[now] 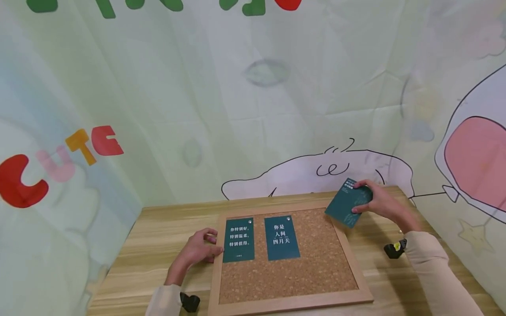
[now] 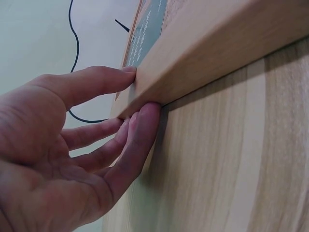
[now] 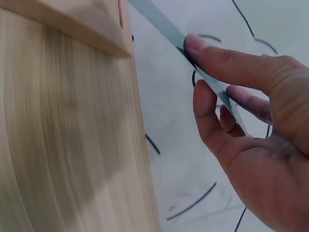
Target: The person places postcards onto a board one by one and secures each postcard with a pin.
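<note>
A wood-framed cork board (image 1: 292, 281) lies on the table with two dark green cards printed in white characters: a left card (image 1: 239, 245) and a middle card (image 1: 282, 250), each with a small pin at its top right corner. My left hand (image 1: 199, 248) grips the board's left frame edge; in the left wrist view the thumb (image 2: 104, 82) is on the top edge and the fingers are against the side. Over the board's upper right corner, my right hand (image 1: 375, 199) pinches a third green card (image 1: 344, 204), tilted and raised. The right wrist view shows this card edge-on between thumb and fingers.
The wooden table (image 1: 158, 228) ends at the back against a printed cloth backdrop (image 1: 197, 109) with cartoon figures and letters. Black straps with small devices sit at both wrists, one a right wrist device (image 1: 395, 249).
</note>
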A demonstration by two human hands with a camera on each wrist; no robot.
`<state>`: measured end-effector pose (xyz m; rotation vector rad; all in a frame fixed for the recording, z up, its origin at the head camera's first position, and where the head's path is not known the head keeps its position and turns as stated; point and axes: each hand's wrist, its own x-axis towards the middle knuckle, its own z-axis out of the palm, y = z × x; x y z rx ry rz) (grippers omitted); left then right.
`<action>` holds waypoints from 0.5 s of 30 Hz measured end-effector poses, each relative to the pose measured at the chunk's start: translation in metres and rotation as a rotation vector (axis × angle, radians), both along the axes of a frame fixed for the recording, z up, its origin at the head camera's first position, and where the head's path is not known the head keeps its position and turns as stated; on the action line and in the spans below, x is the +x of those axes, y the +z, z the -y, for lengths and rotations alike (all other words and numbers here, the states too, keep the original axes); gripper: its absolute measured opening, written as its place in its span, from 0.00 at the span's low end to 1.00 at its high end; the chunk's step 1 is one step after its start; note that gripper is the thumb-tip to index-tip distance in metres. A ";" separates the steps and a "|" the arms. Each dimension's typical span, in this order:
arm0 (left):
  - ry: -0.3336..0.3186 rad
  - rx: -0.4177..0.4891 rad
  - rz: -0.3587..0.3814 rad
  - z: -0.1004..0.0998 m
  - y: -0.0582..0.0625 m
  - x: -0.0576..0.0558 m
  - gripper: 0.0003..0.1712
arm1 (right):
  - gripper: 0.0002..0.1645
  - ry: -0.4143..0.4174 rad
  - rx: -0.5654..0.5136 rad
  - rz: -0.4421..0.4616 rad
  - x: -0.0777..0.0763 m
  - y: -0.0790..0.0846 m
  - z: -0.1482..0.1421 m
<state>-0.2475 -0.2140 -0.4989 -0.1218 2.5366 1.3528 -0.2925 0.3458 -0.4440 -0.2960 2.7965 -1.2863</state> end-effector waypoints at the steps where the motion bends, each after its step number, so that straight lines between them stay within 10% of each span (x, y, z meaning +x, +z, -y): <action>1: 0.000 -0.002 -0.001 0.000 0.000 0.000 0.35 | 0.48 0.014 -0.012 0.011 0.000 0.001 0.004; 15: -0.006 0.002 -0.007 0.001 -0.001 -0.001 0.35 | 0.38 0.357 -0.078 0.172 0.001 -0.013 0.044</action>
